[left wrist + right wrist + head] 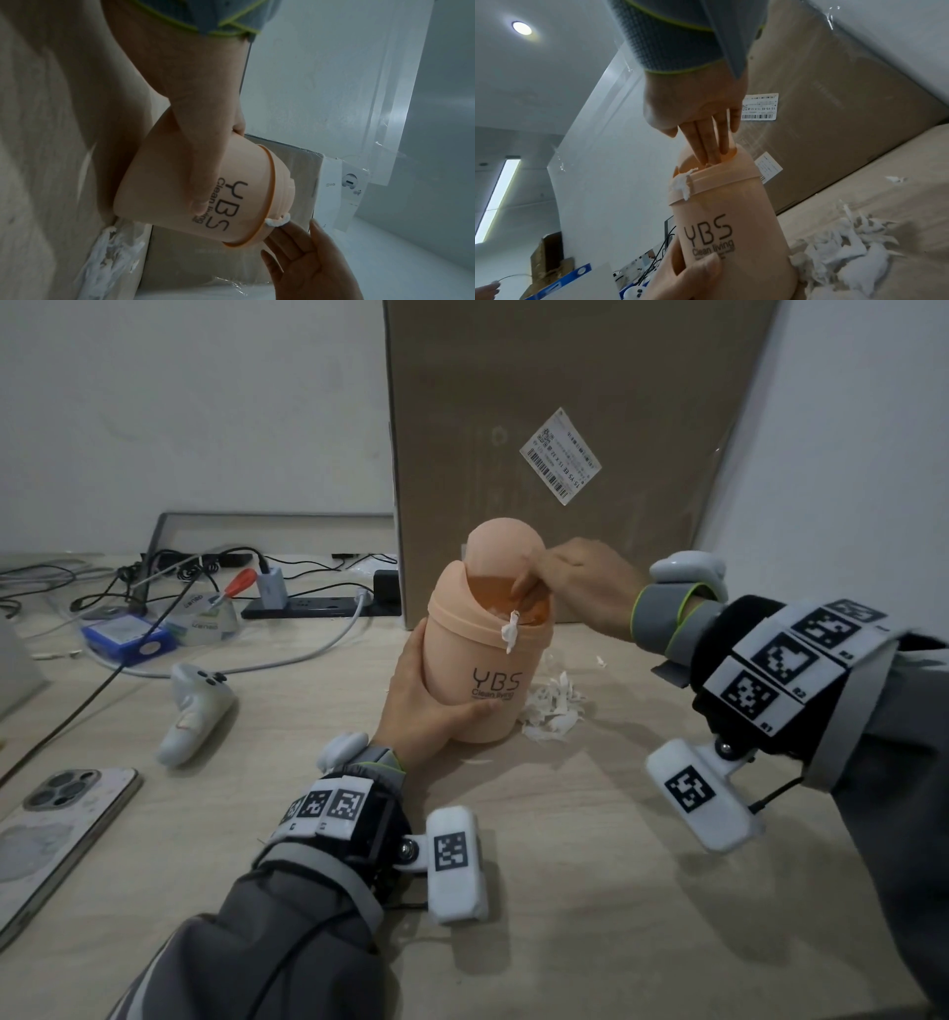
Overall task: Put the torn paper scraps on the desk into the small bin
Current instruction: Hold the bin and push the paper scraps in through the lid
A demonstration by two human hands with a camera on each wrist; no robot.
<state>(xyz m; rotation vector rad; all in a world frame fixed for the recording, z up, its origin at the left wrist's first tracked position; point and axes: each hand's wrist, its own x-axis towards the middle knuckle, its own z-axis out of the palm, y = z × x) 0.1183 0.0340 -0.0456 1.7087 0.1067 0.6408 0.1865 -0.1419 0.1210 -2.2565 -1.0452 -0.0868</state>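
Note:
A small peach bin [482, 680] marked "YBS Clean living" stands upright on the desk. My left hand [426, 711] grips its lower body, thumb across the front [205, 166]. My right hand [570, 588] reaches from the right with straight fingers [706, 146] pushed into the opening, and the swing lid [506, 546] is tipped back. One white scrap [511, 631] hangs over the rim [681, 185]. A pile of torn paper scraps [554, 711] lies on the desk against the bin's right side [854, 253]. More white paper shows inside the opening.
A tall cardboard box [565, 428] stands right behind the bin. A stray scrap [598, 661] lies further right. On the left are a white controller [192, 711], a phone [56, 824], a blue box [126, 639], and a power strip [308, 606] with cables.

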